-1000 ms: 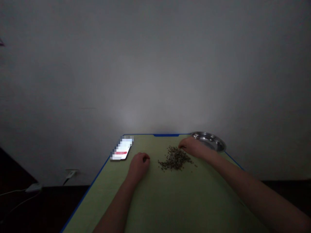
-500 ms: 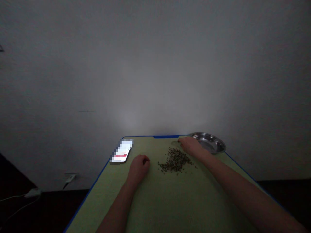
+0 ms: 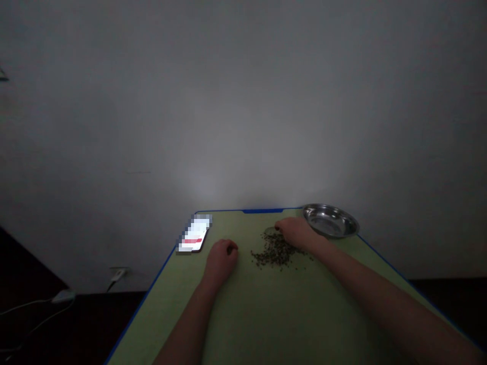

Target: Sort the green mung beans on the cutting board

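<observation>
A loose heap of small dark grains (image 3: 277,253), like beans or seeds, lies on the light green table (image 3: 243,314). My right hand (image 3: 296,232) is low over the heap's far edge, its fingers closed on the rim of a small, round, see-through thing (image 3: 270,230). Whether that is a dish or a lid I cannot make out. Left of the heap, my left hand (image 3: 221,259) rests on the table with its fingers curled in a loose fist, and nothing shows in it.
A shiny metal bowl (image 3: 330,221) stands at the far right corner, beyond my right forearm. At the left edge lies a phone (image 3: 196,235) with a lit screen. The table's blue edge (image 3: 262,211) runs close to a grey wall (image 3: 243,111).
My right hand has come nearer, from beside the bowl to the heap's far edge, bringing the see-through thing along. The left hand keeps its place; the whole view has shifted slightly.
</observation>
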The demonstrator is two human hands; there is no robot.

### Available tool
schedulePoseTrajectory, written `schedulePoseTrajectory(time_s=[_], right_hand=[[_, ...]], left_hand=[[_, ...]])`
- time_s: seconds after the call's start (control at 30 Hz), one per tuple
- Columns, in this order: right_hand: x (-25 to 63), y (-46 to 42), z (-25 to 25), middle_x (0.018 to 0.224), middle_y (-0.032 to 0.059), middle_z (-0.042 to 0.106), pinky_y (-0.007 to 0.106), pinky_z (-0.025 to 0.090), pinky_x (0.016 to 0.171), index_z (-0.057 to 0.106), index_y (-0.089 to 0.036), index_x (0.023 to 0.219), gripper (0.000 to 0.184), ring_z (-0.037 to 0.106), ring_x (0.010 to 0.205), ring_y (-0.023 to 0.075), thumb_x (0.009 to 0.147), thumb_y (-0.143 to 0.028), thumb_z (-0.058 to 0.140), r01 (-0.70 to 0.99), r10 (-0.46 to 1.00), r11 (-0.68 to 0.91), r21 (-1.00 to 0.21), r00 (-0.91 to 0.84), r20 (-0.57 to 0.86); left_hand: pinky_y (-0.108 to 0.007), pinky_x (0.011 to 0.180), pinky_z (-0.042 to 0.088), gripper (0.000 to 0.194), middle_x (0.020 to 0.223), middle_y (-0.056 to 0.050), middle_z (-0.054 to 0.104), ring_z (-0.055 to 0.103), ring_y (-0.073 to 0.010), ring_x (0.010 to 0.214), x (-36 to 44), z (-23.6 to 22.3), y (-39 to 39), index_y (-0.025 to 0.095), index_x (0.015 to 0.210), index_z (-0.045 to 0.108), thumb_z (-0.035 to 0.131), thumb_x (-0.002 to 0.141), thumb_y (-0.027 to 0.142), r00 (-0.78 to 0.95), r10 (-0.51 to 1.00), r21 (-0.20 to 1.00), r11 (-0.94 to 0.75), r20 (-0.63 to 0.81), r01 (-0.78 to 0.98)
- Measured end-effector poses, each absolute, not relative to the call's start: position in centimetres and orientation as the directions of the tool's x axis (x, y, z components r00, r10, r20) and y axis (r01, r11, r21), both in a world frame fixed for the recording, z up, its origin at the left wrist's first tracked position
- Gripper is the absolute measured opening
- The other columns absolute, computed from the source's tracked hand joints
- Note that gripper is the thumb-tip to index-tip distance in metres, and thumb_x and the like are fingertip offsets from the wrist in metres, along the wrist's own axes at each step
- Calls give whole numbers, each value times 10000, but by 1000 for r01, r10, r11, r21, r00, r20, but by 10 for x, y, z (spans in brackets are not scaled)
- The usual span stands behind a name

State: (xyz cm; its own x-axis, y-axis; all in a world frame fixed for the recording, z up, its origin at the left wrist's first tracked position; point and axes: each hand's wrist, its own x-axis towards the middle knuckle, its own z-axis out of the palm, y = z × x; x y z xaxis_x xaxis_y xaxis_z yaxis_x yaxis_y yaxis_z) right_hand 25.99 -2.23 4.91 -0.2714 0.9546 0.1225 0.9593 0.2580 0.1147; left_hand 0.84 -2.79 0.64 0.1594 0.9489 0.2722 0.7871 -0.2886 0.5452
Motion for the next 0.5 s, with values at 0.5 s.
schedulePoseTrajectory(time_s=[0.5], right_hand=[[263, -76, 58, 975, 73, 724, 274, 433, 726, 693, -231, 999, 272, 657, 893, 213, 876, -195, 453, 944, 936, 325, 49, -329, 126]], left_hand=[[-297, 784, 426, 168, 854, -70, 655, 578, -174, 844, 9, 5, -27, 152, 779, 653, 489, 759, 123, 160, 951, 538, -283, 263, 794]])
